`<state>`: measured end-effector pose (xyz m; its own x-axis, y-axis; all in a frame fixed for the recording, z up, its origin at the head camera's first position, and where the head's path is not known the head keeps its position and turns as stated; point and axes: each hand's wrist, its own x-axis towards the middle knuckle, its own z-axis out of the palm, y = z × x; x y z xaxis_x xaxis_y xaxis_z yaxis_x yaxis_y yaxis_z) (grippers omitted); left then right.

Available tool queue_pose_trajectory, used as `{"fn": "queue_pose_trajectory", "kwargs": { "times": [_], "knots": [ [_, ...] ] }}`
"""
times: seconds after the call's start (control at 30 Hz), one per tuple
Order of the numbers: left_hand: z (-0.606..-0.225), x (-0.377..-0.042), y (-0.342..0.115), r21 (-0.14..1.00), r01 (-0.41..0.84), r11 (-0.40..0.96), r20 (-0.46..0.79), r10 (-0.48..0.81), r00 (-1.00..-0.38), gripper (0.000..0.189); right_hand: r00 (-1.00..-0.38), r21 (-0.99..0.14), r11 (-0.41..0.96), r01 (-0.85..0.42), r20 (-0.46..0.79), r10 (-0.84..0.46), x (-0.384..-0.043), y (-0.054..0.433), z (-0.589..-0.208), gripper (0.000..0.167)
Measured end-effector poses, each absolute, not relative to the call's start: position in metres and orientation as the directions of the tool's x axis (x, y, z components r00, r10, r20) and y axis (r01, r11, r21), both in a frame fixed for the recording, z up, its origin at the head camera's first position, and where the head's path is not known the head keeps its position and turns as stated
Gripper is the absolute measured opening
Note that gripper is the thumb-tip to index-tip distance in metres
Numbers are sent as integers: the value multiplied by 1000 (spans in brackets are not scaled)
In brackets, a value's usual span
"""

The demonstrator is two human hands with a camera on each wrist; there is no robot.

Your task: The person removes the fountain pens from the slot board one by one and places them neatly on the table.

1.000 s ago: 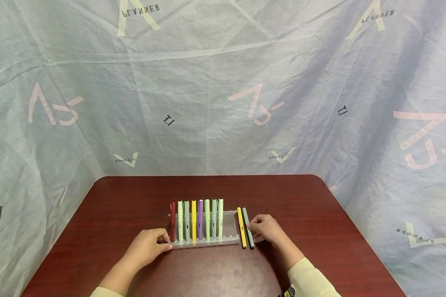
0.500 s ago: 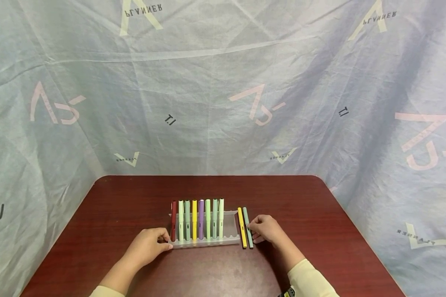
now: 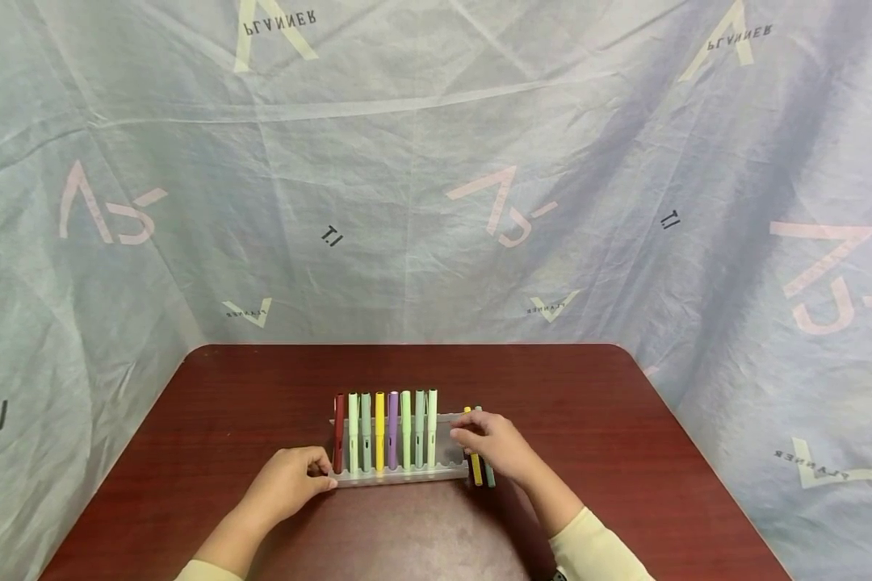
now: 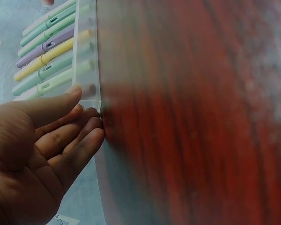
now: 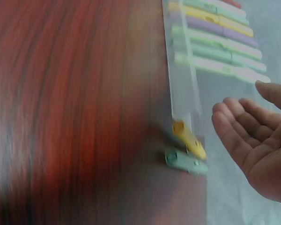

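Observation:
A clear plastic pen rack (image 3: 400, 478) stands on the table with several capped pens side by side in its notches, among them a dark red pen (image 3: 339, 436), a yellow one and a purple pen (image 3: 393, 432). My left hand (image 3: 291, 480) holds the rack's near left corner, thumb on its edge and fingers against its end. Over the rack's right end hovers my right hand (image 3: 500, 445), fingers loosely extended with nothing in them. Partly hidden beneath it, a loose yellow pen (image 5: 192, 140) and a blue-green pen (image 5: 185, 161) lie beside the rack.
The dark red wooden table (image 3: 262, 395) has rounded far corners. Grey printed cloth (image 3: 407, 242) hangs behind it and on both sides. Bare notches show at the right end of the rack.
My right hand has let go of the loose blue-green pen and moved left, over the rack's right end. The left hand and the rack stay where they were.

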<state>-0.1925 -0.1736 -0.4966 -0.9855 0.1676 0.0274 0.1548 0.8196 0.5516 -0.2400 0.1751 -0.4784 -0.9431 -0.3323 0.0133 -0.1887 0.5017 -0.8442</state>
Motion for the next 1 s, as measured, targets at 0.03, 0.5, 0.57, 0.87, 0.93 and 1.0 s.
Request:
{"fn": "queue_pose_trajectory", "kwargs": {
  "times": [0.03,0.5,0.57,0.87,0.93,1.0],
  "knots": [
    [-497,-193,-174,550,157,820,30,168,-985,21,-934,-841,502,-201,10,-357,-240,172,-478,33],
    [-500,-194,-176,542,175,822,64,167,-984,22,-938,-901,411,-139,-14,-347,-246,141,-497,22],
    [-500,-194,-175,546,172,820,61,166,-984,22,-943,-903,405,-141,-2,-333,-246,139,-499,16],
    [-500,-194,-174,553,162,817,47,164,-985,21,-962,-911,389,-138,30,-271,-241,140,-492,15],
    [-499,-194,-174,555,162,816,48,163,-986,21,-962,-932,337,-134,40,-270,-241,143,-488,18],
    [-499,-193,-174,556,163,815,52,162,-985,21,-958,-953,277,-124,43,-282,-242,147,-486,22]
  ]
}}
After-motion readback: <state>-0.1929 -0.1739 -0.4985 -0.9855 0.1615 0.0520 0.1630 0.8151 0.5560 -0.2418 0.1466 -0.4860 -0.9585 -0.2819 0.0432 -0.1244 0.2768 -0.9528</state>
